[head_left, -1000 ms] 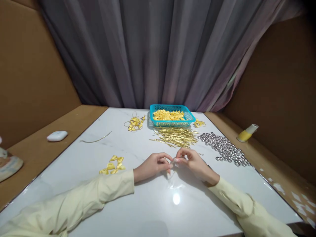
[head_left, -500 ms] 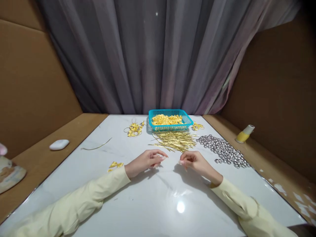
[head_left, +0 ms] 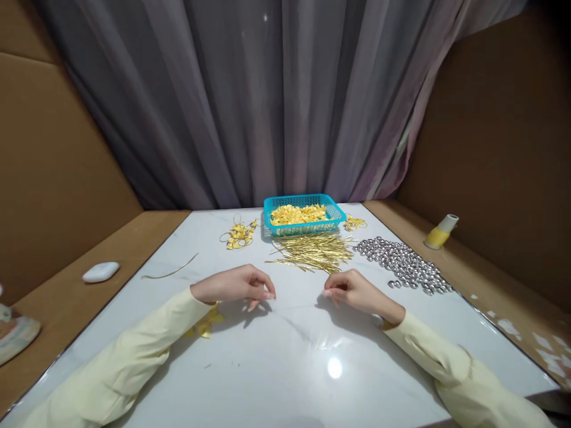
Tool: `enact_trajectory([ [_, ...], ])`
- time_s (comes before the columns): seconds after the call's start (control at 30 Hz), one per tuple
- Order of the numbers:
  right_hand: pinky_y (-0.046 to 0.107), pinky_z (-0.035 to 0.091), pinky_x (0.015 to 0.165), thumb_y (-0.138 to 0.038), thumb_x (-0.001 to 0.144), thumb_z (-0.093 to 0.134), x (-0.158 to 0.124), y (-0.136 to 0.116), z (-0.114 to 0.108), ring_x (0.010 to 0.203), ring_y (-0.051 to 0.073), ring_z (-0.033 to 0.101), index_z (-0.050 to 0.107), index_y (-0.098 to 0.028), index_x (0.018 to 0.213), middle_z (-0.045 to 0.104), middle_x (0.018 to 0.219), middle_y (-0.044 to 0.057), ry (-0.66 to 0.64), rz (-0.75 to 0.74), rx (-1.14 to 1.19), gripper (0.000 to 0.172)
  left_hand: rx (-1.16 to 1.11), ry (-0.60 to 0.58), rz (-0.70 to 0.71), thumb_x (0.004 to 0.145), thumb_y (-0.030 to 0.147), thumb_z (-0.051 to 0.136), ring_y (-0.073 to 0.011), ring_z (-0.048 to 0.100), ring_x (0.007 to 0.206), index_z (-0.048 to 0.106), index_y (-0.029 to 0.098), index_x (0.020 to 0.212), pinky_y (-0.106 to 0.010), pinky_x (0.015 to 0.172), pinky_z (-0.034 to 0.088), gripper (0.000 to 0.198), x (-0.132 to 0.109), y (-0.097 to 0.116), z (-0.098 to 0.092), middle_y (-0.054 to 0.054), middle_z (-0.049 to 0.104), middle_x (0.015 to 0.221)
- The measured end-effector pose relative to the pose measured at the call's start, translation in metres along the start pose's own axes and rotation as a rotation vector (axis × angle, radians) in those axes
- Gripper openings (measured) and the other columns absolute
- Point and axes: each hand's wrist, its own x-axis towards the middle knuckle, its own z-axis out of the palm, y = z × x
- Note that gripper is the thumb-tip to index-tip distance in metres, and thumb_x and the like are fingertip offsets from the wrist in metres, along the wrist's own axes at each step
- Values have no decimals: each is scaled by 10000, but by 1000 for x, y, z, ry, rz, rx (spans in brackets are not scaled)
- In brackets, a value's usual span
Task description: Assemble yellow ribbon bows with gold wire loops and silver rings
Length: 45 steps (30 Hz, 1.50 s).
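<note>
Head view: both hands rest low on the white surface (head_left: pixel 267 368), a little apart. The left hand (head_left: pixel 238 285) has its fingers (head_left: pixel 269 294) pressed together at the tips. The right hand (head_left: pixel 354 291) has its fingers (head_left: pixel 329 292) curled in against the thumb. Can't tell if anything that thin sits in either pinch.

The gold strips (head_left: pixel 314 252) lie in a loose pile just beyond the fingertips, in front of the teal basket (head_left: pixel 304 229).

My worries:
- The left sleeve lies right over a yellow bow (head_left: pixel 206 324), so I'd guess any drag crushes it or sweeps it away.
- The silver beads (head_left: pixel 405 267) are heaped near the right wrist, and a bump could send them rolling to the edge.
</note>
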Motion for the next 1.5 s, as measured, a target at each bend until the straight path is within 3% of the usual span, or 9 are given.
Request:
enact_trajectory([
  [0.13, 206, 342, 453, -283, 805, 514, 2, -23, -2, 448, 95, 455, 591, -154, 663, 537, 493, -15, -59, -38, -24, 207, 95, -83, -5, 767, 381, 564, -165, 598, 704, 650, 166, 924, -237, 660, 422, 279, -5, 10, 4, -38, 681, 720],
  [0.27, 198, 357, 474, -251, 805, 523, 12, -61, -9, 457, 85, 468, 614, -163, 726, 541, 512, -24, -154, -238, -160, 149, 49, 43, 229, 661, 311, 695, -223, 532, 1044, 538, 205, 1129, -326, 874, 389, 505, 6, 45, 17, -83, 591, 1137],
  [0.37, 198, 358, 496, -142, 766, 529, 22, -83, -20, 503, 89, 502, 617, -166, 717, 592, 573, -13, -101, -341, -274, 104, -180, -51, 369, 763, 275, 606, -182, 594, 892, 530, 171, 1072, -324, 806, 430, 336, 26, 68, 26, -68, 643, 941],
  [0.47, 199, 361, 485, -108, 748, 518, 27, -89, -35, 521, 100, 520, 587, -165, 736, 606, 592, -8, -47, -290, -287, 90, -298, -86, 328, 861, 299, 468, -97, 546, 492, 510, 154, 1024, -255, 577, 427, 222, 43, 71, 27, -6, 616, 657],
  [0.53, 202, 361, 463, -128, 760, 512, 28, -83, -45, 475, 100, 503, 554, -171, 769, 577, 533, -29, -36, -248, -258, 60, -291, -89, 288, 862, 298, 469, -65, 458, 418, 488, 172, 1060, -212, 485, 364, 236, 50, 67, 24, 15, 594, 620],
  [0.7, 217, 403, 476, -171, 784, 504, 26, -62, -61, 502, 116, 555, 536, -173, 717, 618, 571, -3, -127, -196, -187, 75, -358, -88, 205, 866, 347, 449, -52, 320, 418, 507, 159, 993, -194, 429, 249, 235, 51, 65, 19, 46, 501, 570],
  [1.17, 230, 450, 576, -82, 729, 542, 26, -54, -60, 639, 131, 634, 597, -176, 749, 692, 684, 0, -218, -197, -221, 111, -323, 35, 175, 859, 365, 453, -58, 272, 454, 571, 140, 840, -201, 473, 212, 256, 61, 63, 25, 66, 405, 510],
  [1.37, 229, 423, 602, -132, 754, 556, 25, -57, -62, 618, 117, 591, 665, -150, 762, 683, 701, 26, -234, -241, -345, 111, -366, -213, 166, 840, 350, 500, -88, 495, 578, 553, 143, 832, -219, 557, 351, 214, 60, 67, 20, -12, 589, 707],
  [1.5, 219, 400, 598, -118, 757, 552, 24, -56, -55, 618, 108, 573, 676, -156, 785, 682, 717, 23, -233, -287, -428, 133, -334, -189, 166, 842, 390, 483, -85, 467, 514, 558, 148, 830, -217, 533, 344, 253, 62, 67, 23, 11, 569, 612],
])
